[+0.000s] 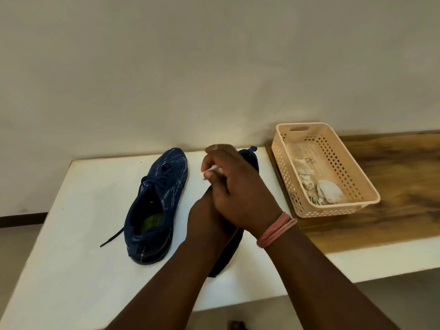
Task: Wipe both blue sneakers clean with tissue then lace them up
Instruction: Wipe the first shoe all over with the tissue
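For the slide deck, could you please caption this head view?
Right hand holding white tissue over second blue sneaker; laced sneaker alongside, used tissues in basket.

One sneaker (pixel 157 203) sits on the table (pixel 78 246), the second sneaker (pixel 250 158) just right of it under both hands. Further right of that first sneaker, a basket (pixel 357 184) holds crumpled tissues (pixel 316 186).

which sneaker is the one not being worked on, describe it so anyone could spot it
On the white table, look left of the person's two joined hands. A blue sneaker stands alone there, toe toward the wall, one dark lace trailing off its left side. Unlike the other sneaker, nothing covers it and its green insole shows.
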